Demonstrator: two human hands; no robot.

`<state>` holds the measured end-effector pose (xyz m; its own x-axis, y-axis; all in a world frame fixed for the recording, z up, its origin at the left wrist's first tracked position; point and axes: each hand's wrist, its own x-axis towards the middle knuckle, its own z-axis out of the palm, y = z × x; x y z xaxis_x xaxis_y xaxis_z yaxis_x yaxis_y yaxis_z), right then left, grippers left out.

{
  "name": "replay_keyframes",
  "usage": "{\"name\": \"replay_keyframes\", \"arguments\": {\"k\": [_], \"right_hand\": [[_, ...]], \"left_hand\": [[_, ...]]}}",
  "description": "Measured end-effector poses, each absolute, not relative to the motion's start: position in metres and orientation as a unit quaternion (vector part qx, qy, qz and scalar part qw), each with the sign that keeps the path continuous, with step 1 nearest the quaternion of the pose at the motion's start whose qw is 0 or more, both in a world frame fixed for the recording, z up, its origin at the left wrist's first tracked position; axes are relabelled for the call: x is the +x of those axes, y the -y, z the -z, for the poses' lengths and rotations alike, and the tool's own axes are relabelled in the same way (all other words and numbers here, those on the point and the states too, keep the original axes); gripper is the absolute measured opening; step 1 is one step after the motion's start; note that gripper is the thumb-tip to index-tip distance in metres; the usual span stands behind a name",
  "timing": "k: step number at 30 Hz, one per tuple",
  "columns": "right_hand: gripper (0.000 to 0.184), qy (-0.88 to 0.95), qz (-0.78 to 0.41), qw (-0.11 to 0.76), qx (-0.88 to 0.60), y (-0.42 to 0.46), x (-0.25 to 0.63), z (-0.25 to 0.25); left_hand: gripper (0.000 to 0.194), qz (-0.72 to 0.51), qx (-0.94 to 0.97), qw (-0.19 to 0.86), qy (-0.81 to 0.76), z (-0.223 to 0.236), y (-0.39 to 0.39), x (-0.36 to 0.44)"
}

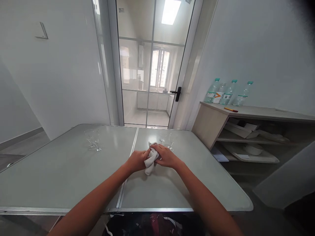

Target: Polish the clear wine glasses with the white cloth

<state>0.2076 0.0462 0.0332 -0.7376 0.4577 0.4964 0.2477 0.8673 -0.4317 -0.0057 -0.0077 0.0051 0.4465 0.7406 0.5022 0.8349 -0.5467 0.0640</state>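
A bunched white cloth is held between both hands above the right half of the table, one end hanging down. My left hand is closed on its left side. My right hand wraps the upper right of it. Whether something lies inside the cloth is hidden. Just beyond my right hand stands a clear stemmed glass, with another clear glass beside it, partly covered by the hand. Further left, clear glassware stands in a close group, its outlines hard to separate.
The pale table has a metal seam down its middle and a metal front edge. A glass door stands behind it. To the right, a wooden shelf unit carries several plastic bottles and an orange pen-like object.
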Motion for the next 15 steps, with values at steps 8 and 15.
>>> {"name": "replay_keyframes", "arguments": {"k": [8, 15], "right_hand": [[0.027, 0.701, -0.607, 0.220, -0.304, -0.052, 0.202, -0.029], [0.034, 0.617, -0.580, 0.389, -0.363, -0.068, 0.207, -0.024]], "left_hand": [[0.012, 0.219, -0.888, 0.181, 0.361, 0.001, 0.002, -0.019], [0.044, 0.369, -0.843, 0.174, 0.350, -0.004, 0.002, -0.016]]}}
